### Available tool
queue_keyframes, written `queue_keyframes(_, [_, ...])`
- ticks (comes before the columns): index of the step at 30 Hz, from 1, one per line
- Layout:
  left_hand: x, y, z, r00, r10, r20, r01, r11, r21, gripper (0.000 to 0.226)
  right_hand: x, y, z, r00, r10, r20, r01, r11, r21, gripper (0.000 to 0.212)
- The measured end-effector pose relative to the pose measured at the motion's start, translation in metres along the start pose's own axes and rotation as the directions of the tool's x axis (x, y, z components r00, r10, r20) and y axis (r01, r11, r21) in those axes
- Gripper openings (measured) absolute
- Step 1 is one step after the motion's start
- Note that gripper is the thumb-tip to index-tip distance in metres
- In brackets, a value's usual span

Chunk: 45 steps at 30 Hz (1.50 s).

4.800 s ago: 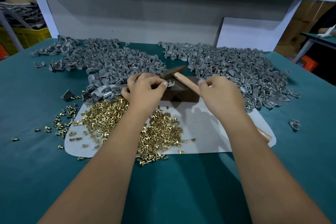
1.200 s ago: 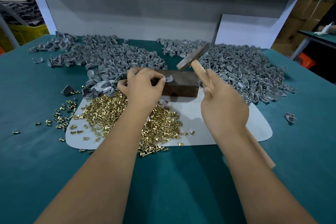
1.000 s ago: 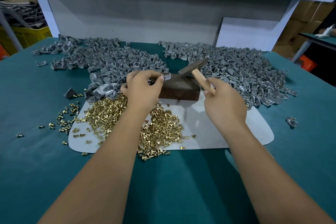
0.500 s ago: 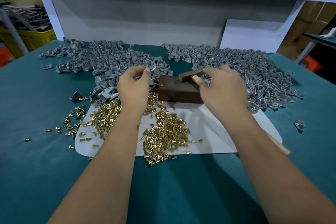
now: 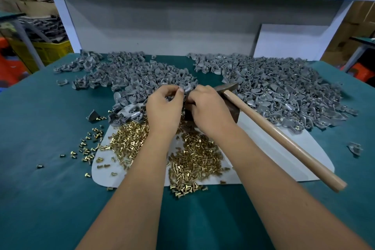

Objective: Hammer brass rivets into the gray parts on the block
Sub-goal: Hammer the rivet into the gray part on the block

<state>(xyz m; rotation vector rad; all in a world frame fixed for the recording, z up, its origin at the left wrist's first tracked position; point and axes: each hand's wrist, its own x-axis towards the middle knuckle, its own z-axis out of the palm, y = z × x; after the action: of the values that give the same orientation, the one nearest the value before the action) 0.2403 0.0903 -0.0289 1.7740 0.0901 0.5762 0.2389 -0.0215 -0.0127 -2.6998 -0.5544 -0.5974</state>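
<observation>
Gray part (image 5: 185, 89) is pinched at frame centre by left hand (image 5: 164, 105) and right hand (image 5: 209, 107), over block (image 5: 233, 110). Judged light, rigid, small; best held by edges. Brass rivets (image 5: 192, 160) heaped lower centre: tiny, roll-prone. Hammer (image 5: 280, 136) lies ungripped, right.

A dark brown block (image 5: 233, 110) sits at mid-frame, mostly hidden. A hammer (image 5: 280, 134) lies with its dark head on the block and its pale wooden handle slanting toward the lower right. Brass rivets (image 5: 192, 160) heap on a white sheet below centre, and gray parts (image 5: 274, 89) spread in two piles across the upper middle.
</observation>
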Motion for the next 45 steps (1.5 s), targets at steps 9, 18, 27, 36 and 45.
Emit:
queue_keyframes(9, [-0.006,-0.001,0.007,0.991,0.111,0.076,-0.128,0.952,0.277,0.009,-0.008,0.017,-0.025,0.896,0.367,-0.250,-0.280,0.904,0.323,0.008])
queue_keyframes(18, [-0.005,-0.006,0.011,0.983,0.089,0.158,-0.143,0.917,0.373,0.007,-0.005,0.027,-0.026,0.920,0.387,-0.070,-0.314,0.830,0.461,0.020])
queue_keyframes(27, [-0.007,-0.003,0.008,0.977,0.094,0.193,-0.154,0.935,0.320,0.010,-0.006,0.026,-0.022,0.979,0.203,-0.038,-0.175,0.915,0.363,0.050])
queue_keyframes(36, [-0.007,-0.003,0.007,0.971,0.111,0.211,-0.172,0.938,0.300,0.006,-0.004,0.025,-0.024,0.993,0.119,0.018,-0.120,0.965,0.233,0.065])
queue_keyframes(45, [-0.007,-0.004,0.008,0.970,0.108,0.220,-0.177,0.930,0.321,0.003,0.002,0.026,-0.019,0.991,0.130,-0.005,-0.125,0.956,0.264,0.077])
